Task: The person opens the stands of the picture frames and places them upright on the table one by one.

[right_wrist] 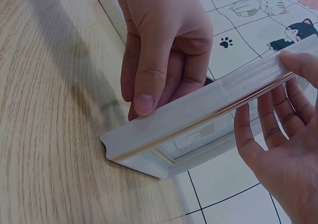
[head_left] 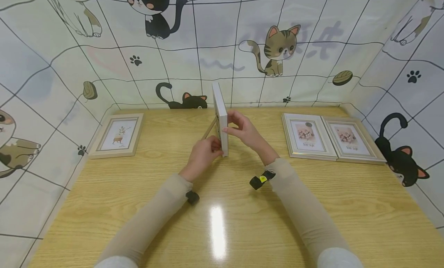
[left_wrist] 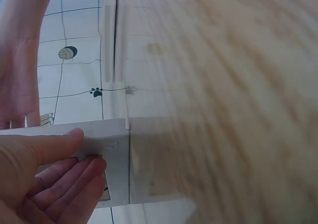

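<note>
A white picture frame [head_left: 219, 100] stands upright on the wooden table, edge-on to me in the head view. From its back, on the left side, a thin support leg [head_left: 209, 128] slants out. My left hand [head_left: 205, 154] grips the near edge low down, its thumb [left_wrist: 69, 140] on the edge and its fingers curled at the back. Higher up, my right hand [head_left: 246, 133] holds the same edge from the right. In the right wrist view, its fingertips [right_wrist: 242, 110] lie along the front, where a gold inner line borders the picture under its pane.
On the left of the table lies a pale wood frame [head_left: 137, 135] with a plant picture. At the right, a white frame [head_left: 306, 135] and a beige one [head_left: 350, 137] lie side by side with flower pictures. A cat-patterned wall covering [head_left: 222, 60] surrounds the table.
</note>
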A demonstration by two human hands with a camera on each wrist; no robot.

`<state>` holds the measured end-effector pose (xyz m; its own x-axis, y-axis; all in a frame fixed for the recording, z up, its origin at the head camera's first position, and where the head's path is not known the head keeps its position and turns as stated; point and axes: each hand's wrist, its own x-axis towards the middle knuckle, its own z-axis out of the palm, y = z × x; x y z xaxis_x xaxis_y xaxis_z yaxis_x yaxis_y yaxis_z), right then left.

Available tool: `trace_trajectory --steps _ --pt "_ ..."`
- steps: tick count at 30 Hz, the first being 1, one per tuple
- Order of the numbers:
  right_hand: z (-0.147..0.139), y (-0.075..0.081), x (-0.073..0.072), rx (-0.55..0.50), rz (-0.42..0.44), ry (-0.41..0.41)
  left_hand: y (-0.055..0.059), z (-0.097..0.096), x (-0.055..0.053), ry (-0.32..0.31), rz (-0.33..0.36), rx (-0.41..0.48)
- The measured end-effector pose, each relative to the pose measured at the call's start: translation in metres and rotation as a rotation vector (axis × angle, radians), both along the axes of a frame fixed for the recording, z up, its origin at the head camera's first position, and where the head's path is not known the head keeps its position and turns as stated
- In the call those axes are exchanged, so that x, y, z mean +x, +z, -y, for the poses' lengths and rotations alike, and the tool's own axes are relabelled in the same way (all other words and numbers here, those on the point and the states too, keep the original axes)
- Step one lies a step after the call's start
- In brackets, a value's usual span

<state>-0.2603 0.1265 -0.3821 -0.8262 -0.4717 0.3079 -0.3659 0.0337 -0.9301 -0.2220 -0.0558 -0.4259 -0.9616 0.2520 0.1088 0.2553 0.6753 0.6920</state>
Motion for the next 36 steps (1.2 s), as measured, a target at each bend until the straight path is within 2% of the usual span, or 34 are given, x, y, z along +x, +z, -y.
trace_trajectory --steps 17,22,25,28,31,36 --pt "-0.002 -0.004 -0.001 -0.005 0.016 -0.021 0.001 -0.003 -0.002 0.018 0.001 -0.089" --pt "-0.008 -0.004 -0.005 -0.04 0.045 0.013 0.002 -0.004 -0.003 0.023 -0.008 -0.113" --pt "-0.012 -0.005 -0.012 -0.096 0.096 0.028 0.003 -0.004 -0.003 0.024 -0.01 -0.119" --pt "-0.015 -0.006 -0.023 -0.124 0.114 0.008 0.004 -0.003 -0.002 0.023 -0.012 -0.119" --pt "-0.019 -0.01 -0.036 -0.091 0.113 -0.034 0.005 -0.003 -0.002 0.027 -0.006 -0.116" --pt "-0.027 -0.022 -0.06 0.021 0.133 -0.082 0.003 -0.003 -0.003 0.019 0.005 -0.108"
